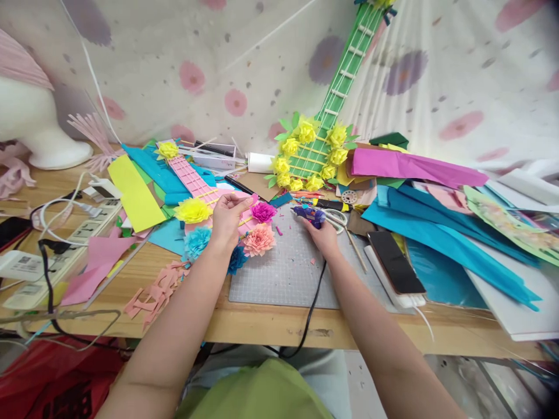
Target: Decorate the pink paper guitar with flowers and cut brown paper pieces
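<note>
My left hand (227, 220) hovers over the pink paper guitar (192, 177), its fingers pinched on a small pink paper piece (254, 199). Around the guitar's body are a magenta paper flower (264, 212), a peach flower (259, 239), a yellow flower (192, 210) and blue flowers (198, 243). The left hand and wrist hide part of the body. My right hand (322, 234) is closed around a purple glue gun (311, 216) above the grey cutting mat (283, 285); a black cord trails from it toward the table edge.
A green paper guitar (345, 87) with yellow flowers leans against the curtain. Scissors (337, 220) lie right of the glue gun. A phone (395, 262), blue paper sheets (441, 224) and a magenta sheet (414, 166) are at right. A power strip (70, 250) with cables lies left.
</note>
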The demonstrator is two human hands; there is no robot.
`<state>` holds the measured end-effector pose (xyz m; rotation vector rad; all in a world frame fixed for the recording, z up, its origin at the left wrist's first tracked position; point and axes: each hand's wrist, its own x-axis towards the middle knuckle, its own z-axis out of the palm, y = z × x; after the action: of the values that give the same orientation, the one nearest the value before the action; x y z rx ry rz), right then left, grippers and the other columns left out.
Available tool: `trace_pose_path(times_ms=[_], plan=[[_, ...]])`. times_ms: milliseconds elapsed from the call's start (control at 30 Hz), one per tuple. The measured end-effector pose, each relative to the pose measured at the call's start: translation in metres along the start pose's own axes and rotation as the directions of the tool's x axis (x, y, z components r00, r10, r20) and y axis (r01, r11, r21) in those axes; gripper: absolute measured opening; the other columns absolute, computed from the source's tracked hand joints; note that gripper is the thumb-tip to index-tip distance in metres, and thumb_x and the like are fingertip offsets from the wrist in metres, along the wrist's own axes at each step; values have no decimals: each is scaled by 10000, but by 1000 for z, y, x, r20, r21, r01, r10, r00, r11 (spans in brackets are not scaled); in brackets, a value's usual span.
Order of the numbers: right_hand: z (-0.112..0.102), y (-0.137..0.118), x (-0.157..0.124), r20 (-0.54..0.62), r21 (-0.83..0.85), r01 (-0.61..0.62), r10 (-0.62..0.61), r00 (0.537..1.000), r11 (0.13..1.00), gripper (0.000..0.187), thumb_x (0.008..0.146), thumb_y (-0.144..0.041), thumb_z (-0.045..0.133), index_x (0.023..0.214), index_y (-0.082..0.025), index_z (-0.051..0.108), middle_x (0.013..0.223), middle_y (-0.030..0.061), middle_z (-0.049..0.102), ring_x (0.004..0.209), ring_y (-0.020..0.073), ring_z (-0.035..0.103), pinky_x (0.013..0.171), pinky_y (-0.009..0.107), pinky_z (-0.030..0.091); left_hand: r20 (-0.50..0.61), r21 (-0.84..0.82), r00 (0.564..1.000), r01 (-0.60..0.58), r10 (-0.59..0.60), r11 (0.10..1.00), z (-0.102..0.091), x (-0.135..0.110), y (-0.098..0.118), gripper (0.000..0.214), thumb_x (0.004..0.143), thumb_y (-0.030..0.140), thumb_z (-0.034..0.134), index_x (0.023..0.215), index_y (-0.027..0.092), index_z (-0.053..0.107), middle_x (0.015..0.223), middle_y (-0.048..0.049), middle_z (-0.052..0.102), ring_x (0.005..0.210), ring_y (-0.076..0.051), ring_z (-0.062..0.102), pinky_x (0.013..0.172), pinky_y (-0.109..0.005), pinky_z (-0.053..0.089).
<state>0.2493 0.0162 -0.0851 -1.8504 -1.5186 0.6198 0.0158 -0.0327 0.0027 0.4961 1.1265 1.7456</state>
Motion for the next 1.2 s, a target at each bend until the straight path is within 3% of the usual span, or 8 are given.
trace_pose_path(times_ms=[133, 300, 400, 500, 600, 967, 1100, 1200], plan=[[1, -1, -2, -124, 15, 115, -112, 986, 993, 592, 653, -601, 608, 1025, -140, 587, 968, 133, 641, 891, 265, 585, 784, 395, 445, 6, -191, 993, 116, -117, 975, 11, -7, -3, 459, 467, 117, 810, 684, 185, 410, 520, 106, 476, 383, -4, 348, 392, -150, 225], [-24, -41, -25, -529, 23, 395, -324, 784, 918, 487, 702, -497, 619, 1042, -159, 531, 1038, 119, 567, 1003, 233, 503, 901, 417, 394, 2, -286, 982, 183, -191, 941, 20, -13, -10, 457, 510, 136, 819, 664, 184, 392, 492, 117, 397, 362, 8, 294, 365, -147, 210], [-19, -74, -43, -277, 283, 458, -386, 880, 843, 245, 782, -419, 551, 874, -192, 563, 894, 67, 596, 834, 171, 544, 822, 349, 440, -23, -283, 980, 184, -199, 941, 27, -15, -18, 425, 574, 148, 796, 664, 187, 383, 497, 111, 400, 362, 5, 296, 362, -156, 218], [4, -97, -53, 65, 592, 217, -314, 947, 776, 243, 738, -421, 586, 840, -201, 585, 864, 46, 629, 779, 152, 574, 769, 313, 467, -25, -255, 982, 174, -186, 951, 33, -16, -25, 428, 616, 170, 777, 666, 197, 353, 470, 117, 369, 354, -3, 299, 368, -160, 227], [28, -109, -55, 241, 749, -29, -232, 942, 662, 300, 685, -421, 629, 875, -192, 592, 908, 46, 645, 808, 146, 594, 755, 289, 478, -33, -267, 981, 178, -194, 947, 34, -16, -27, 438, 611, 163, 775, 657, 199, 341, 439, 123, 343, 348, -10, 308, 375, -161, 233], [54, -131, -53, 215, 865, -130, -124, 969, 485, 232, 690, -373, 613, 756, -194, 481, 683, -34, 530, 555, 79, 503, 569, 228, 459, -40, -284, 981, 173, -192, 943, 31, -15, -31, 321, 604, 149, 731, 665, 179, 418, 467, 110, 399, 375, -11, 341, 419, -164, 261], [43, -124, -43, 161, 823, -73, -108, 981, 563, 209, 718, -369, 578, 750, -204, 453, 708, -17, 564, 620, 95, 554, 648, 251, 494, 15, -79, 990, 144, -144, 986, 27, -9, -25, 260, 608, 137, 677, 759, 179, 469, 640, 57, 548, 448, -26, 420, 459, -173, 313], [22, -108, -34, 169, 784, -68, -107, 980, 617, 208, 690, -344, 600, 747, -205, 455, 693, -17, 588, 629, 100, 574, 668, 267, 498, 132, 295, 989, -108, 71, 949, 21, 5, -13, 276, 619, 136, 634, 844, 195, 487, 877, -10, 614, 640, -86, 543, 607, -226, 423]])
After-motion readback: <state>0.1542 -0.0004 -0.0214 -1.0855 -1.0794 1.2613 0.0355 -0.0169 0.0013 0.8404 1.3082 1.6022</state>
